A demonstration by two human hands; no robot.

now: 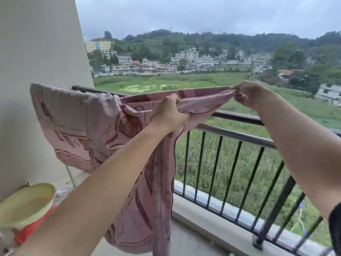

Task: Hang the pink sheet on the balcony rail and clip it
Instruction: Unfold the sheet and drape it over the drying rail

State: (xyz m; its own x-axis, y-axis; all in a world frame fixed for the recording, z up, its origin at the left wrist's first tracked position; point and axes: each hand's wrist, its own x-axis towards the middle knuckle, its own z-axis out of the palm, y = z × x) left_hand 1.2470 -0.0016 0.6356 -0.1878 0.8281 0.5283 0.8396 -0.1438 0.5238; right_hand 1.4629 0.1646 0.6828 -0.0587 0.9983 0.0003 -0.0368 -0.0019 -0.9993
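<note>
— Grip check first: left hand (168, 115) near the centre of view, fingers curled tight round a bunched fold of the pink sheet (103, 126). Right hand (247, 95) out at 2 o'clock, thumb and fingertips pinching the top hem.

— And the sheet itself?

— Partly up already. One end draped, seemingly over the end of the balcony rail (239, 117), at 9 o'clock, hard by the wall. A taut stretch between the two hands, held just above the rail. A long fall from under the left hand down to 6 o'clock, on the balcony side of the bars.

— Long axis?

— Top hem running roughly from 9 to 2 o'clock, near enough along the rail. Hanging part pointing straight down.

— So, the spreading step. Best way to do it?

— Probably this: hold the hem taut and level, carry it out along the bar toward 3 o'clock, then lower it to fold evenly over the top. Feed the bunched cloth out of the left grip bit by bit, never all at once; otherwise a heavy lump on one side, likely to slide. Mind the open drop beyond the bars.

— Clips?

— None in view. Only a pale bowl (27, 204) on a red tub (31, 231) at 8 o'clock. Cannot tell whether any inside.
</note>
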